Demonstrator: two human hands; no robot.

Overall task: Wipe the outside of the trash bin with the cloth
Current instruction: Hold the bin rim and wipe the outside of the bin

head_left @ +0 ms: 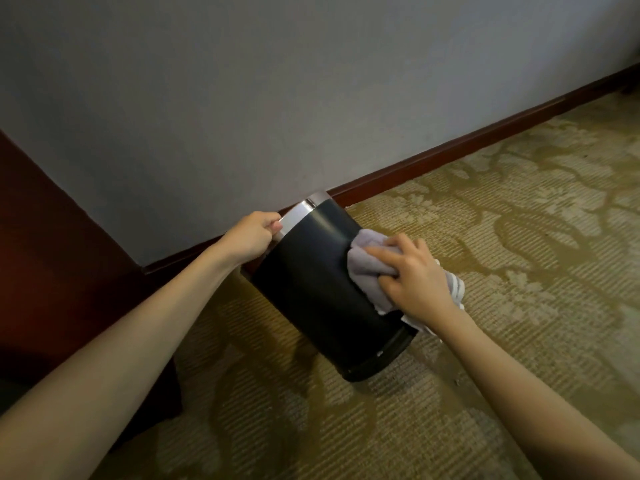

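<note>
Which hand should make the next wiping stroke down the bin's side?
The right hand: it presses the cloth against the trash bin, while the left hand grips the metal rim.

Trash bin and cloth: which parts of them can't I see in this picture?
All in the head view:
- The trash bin has its opening turned away toward the wall; its inside and far side are hidden by its own body.
- Part of the shiny rim is covered by the left hand.
- The middle of the cloth is hidden under the right hand.
- The small mark near the bin's base is too small to read.
</note>
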